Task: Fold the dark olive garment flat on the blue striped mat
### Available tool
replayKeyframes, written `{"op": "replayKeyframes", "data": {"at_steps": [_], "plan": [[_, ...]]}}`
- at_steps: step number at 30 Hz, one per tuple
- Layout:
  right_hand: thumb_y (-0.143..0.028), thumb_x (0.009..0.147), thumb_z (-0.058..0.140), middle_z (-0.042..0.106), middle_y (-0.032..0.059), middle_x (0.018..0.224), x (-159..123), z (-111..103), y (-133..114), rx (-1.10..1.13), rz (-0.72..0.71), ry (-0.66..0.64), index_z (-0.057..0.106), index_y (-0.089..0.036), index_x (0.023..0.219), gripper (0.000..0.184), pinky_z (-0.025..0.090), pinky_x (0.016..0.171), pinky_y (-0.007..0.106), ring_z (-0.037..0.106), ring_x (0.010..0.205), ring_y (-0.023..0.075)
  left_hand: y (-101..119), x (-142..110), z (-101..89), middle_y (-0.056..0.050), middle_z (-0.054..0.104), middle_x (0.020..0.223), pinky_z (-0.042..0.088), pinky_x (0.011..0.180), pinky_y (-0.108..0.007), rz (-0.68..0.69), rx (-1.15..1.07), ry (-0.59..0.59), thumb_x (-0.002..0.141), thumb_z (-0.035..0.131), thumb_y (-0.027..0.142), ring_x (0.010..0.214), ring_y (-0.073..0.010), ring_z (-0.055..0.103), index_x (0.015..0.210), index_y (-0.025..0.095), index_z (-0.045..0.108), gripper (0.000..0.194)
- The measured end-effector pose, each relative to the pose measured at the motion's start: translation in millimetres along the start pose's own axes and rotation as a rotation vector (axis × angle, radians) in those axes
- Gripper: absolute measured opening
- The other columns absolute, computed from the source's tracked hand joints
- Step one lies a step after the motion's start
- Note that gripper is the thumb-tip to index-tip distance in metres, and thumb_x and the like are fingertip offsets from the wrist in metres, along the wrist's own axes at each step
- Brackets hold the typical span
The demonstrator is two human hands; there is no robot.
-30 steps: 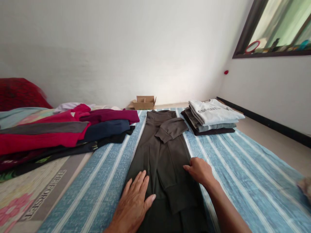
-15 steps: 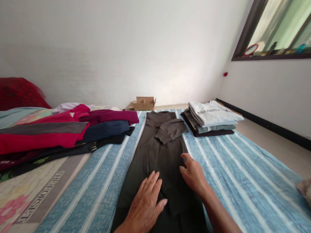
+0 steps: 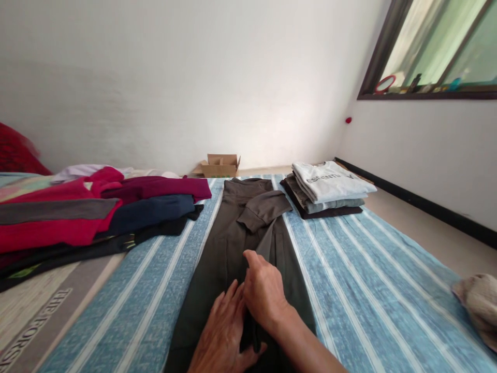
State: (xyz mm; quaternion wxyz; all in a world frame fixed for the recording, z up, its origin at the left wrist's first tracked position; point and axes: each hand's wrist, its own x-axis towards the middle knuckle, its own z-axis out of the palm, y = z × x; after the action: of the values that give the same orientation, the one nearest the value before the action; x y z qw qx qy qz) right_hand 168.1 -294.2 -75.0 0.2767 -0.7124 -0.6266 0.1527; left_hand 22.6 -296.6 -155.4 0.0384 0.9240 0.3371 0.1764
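Observation:
A dark olive long-sleeved garment (image 3: pixel 240 228) lies lengthwise on the blue striped bedsheet (image 3: pixel 349 269), its sleeves folded in over the body. My left hand (image 3: pixel 223 331) rests flat on its lower middle with the fingers stretched out. My right hand (image 3: pixel 264 292) has its fingers pinched on a fold of the same garment near the centre line, lifting the cloth slightly and overlapping my left fingers.
A stack of folded T-shirts (image 3: pixel 328 189) sits at the far right of the sheet. A loose pile of red, maroon and navy clothes (image 3: pixel 97 212) lies at the left. A small cardboard box (image 3: pixel 219 166) stands by the wall. A beige cloth (image 3: pixel 477 305) lies at the right edge.
My right hand moved from the garment's right edge to its centre, drawing the cloth inward. My left hand slid right toward the middle. The view shifted slightly rightward.

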Motion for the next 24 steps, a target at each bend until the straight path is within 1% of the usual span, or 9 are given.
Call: {"op": "replayKeyframes", "data": {"at_steps": [4, 8, 11, 15, 18, 21, 24], "plan": [[-0.01, 0.078, 0.044, 0.065, 0.0091, 0.099, -2.1, 3.2, 0.0, 0.007, -0.012, 0.012, 0.055, -0.018, 0.116, 0.041, 0.044, 0.083, 0.028, 0.061, 0.098, 0.0209, 1.3, 0.4, -2.4, -0.011, 0.042, 0.141, 0.037, 0.103, -0.053, 0.001, 0.008, -0.003, 0.069, 0.067, 0.041, 0.13, -0.0339, 0.036, 0.143, 0.023, 0.025, 0.086], [-0.009, 0.079, 0.042, 0.066, 0.0086, 0.096, -4.3, 2.6, 5.6, 0.019, -0.014, 0.019, 0.058, -0.018, 0.112, 0.038, 0.044, 0.083, 0.027, 0.061, 0.098, 0.0202, 1.6, -0.3, -4.7, -0.01, 0.039, 0.143, 0.034, 0.105, -0.053, -0.016, 0.003, -0.068, 0.072, 0.064, 0.038, 0.133, -0.0333, 0.032, 0.141, 0.024, 0.03, 0.079], [-0.008, 0.08, 0.042, 0.067, 0.0089, 0.097, -5.4, -0.2, 11.7, 0.064, -0.017, 0.058, 0.06, -0.016, 0.112, 0.038, 0.043, 0.085, 0.026, 0.061, 0.098, 0.0196, 2.3, -1.1, -5.9, -0.01, 0.036, 0.145, 0.032, 0.106, -0.053, -0.019, -0.009, -0.116, 0.07, 0.064, 0.033, 0.134, -0.033, 0.029, 0.139, 0.023, 0.037, 0.074], [-0.008, 0.081, 0.041, 0.067, 0.0087, 0.101, -6.7, -3.1, 17.3, 0.143, -0.021, 0.096, 0.061, -0.015, 0.112, 0.038, 0.043, 0.086, 0.025, 0.062, 0.097, 0.0185, 5.9, -1.4, -9.2, -0.01, 0.036, 0.145, 0.03, 0.108, -0.052, -0.043, -0.016, -0.137, 0.071, 0.062, 0.03, 0.135, -0.0318, 0.027, 0.134, 0.02, 0.043, 0.067], [-0.008, 0.08, 0.04, 0.067, 0.0079, 0.105, -8.6, -5.5, 22.0, 0.156, 0.003, 0.105, 0.062, -0.015, 0.111, 0.038, 0.043, 0.086, 0.025, 0.062, 0.098, 0.0185, 10.1, -1.0, -13.3, -0.011, 0.034, 0.146, 0.028, 0.109, -0.052, -0.072, -0.017, -0.186, 0.069, 0.063, 0.029, 0.136, -0.0316, 0.025, 0.132, 0.018, 0.046, 0.067], [-0.009, 0.08, 0.04, 0.068, 0.0072, 0.104, -12.8, -11.9, 32.9, 0.093, 0.065, 0.062, 0.062, -0.015, 0.111, 0.038, 0.044, 0.083, 0.026, 0.063, 0.097, 0.019, 13.0, -1.3, -16.5, -0.011, 0.032, 0.147, 0.027, 0.109, -0.052, -0.085, -0.029, -0.22, 0.066, 0.064, 0.028, 0.137, -0.0319, 0.022, 0.131, 0.018, 0.047, 0.068], [-0.009, 0.081, 0.04, 0.07, 0.0065, 0.096, -18.4, -22.4, 50.9, -0.061, 0.128, -0.05, 0.063, -0.019, 0.106, 0.035, 0.044, 0.075, 0.026, 0.065, 0.091, 0.0204, 14.0, -2.6, -18.4, -0.011, 0.031, 0.148, 0.028, 0.108, -0.051, -0.076, -0.032, -0.21, 0.067, 0.064, 0.03, 0.137, -0.0319, 0.021, 0.132, 0.019, 0.046, 0.069]]}}
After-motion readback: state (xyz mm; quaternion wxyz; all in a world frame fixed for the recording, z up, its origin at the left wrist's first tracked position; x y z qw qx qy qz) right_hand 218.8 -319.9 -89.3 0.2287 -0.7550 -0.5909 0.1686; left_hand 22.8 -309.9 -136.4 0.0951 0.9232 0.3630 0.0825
